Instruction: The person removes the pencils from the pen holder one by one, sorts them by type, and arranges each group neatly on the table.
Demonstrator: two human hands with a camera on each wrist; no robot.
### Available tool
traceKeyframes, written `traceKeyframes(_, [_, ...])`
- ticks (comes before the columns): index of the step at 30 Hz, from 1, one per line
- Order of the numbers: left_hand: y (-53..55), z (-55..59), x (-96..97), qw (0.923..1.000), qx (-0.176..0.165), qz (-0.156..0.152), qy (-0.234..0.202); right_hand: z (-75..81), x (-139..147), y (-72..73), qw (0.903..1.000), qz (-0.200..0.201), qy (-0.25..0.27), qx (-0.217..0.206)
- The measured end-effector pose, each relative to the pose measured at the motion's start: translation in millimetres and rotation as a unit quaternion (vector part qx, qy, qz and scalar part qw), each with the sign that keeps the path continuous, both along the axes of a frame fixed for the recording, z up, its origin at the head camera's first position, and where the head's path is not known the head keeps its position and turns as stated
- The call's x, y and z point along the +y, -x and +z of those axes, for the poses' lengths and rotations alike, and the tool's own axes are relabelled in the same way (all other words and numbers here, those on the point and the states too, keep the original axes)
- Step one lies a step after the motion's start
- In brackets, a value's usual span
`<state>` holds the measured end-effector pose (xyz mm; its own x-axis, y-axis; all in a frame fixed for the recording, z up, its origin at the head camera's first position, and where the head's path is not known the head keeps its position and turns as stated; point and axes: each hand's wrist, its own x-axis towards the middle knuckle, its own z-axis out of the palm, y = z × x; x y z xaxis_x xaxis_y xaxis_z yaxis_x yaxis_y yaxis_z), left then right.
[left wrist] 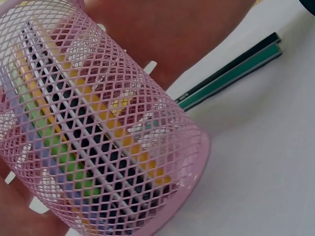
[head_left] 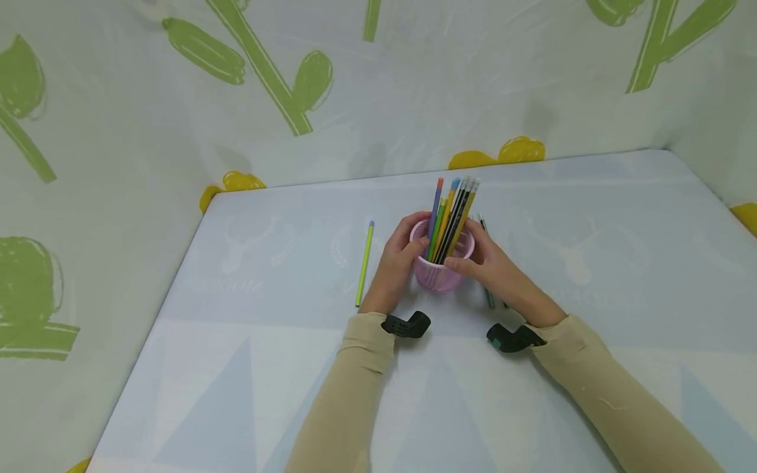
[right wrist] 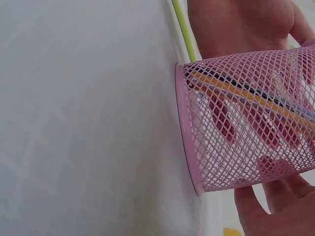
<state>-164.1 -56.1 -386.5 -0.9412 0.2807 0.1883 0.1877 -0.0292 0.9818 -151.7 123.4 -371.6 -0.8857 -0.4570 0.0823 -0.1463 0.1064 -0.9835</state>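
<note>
A pink mesh pencil cup (head_left: 437, 276) is held between both hands near the middle of the table. Several pencils (head_left: 451, 223) lean inside it toward the upper right, among them black, yellow, green and purple ones. My left hand (head_left: 397, 264) grips the cup's left side, thumb near the rim. On the other side my right hand (head_left: 495, 270) grips it, thumb at the front rim. Through the mesh in the right wrist view, fingers (right wrist: 251, 209) curve round the cup (right wrist: 236, 162). The left wrist view shows the pencils' lower ends close to the cup's base (left wrist: 197, 162).
A lime-green pencil (head_left: 365, 263) lies on the table left of the left hand. Dark and green pencils (left wrist: 231, 73) lie beyond the cup, partly hidden behind the right hand in the head view. The pale patterned table (head_left: 236, 374) meets a leaf-printed wall covering (head_left: 414, 98) at the back.
</note>
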Motion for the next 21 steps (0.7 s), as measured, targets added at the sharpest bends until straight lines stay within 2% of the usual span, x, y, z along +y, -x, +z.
traceKeyframes(6, [-0.8, 5.3, -1.4, 0.9999, 0.01, -0.004, 0.001, 0.3, 0, -0.4, 0.9999, 0.005, -0.01, 0.001])
traceKeyframes(13, [-3.3, 10.4, -3.6, 0.9979, 0.032, 0.004, 0.056, 3.3, 0, -1.8, 0.9993, 0.012, -0.035, 0.001])
traceKeyframes(18, [-3.2, 15.6, -5.0, 0.9964, 0.038, -0.009, 0.076, 1.9, 3, 0.2, 0.9992, 0.019, -0.036, 0.007])
traceKeyframes(21, [-0.3, 16.3, -4.9, 0.9947, 0.028, -0.015, 0.098, -4.6, 6, 4.5, 0.9991, 0.021, -0.036, 0.007])
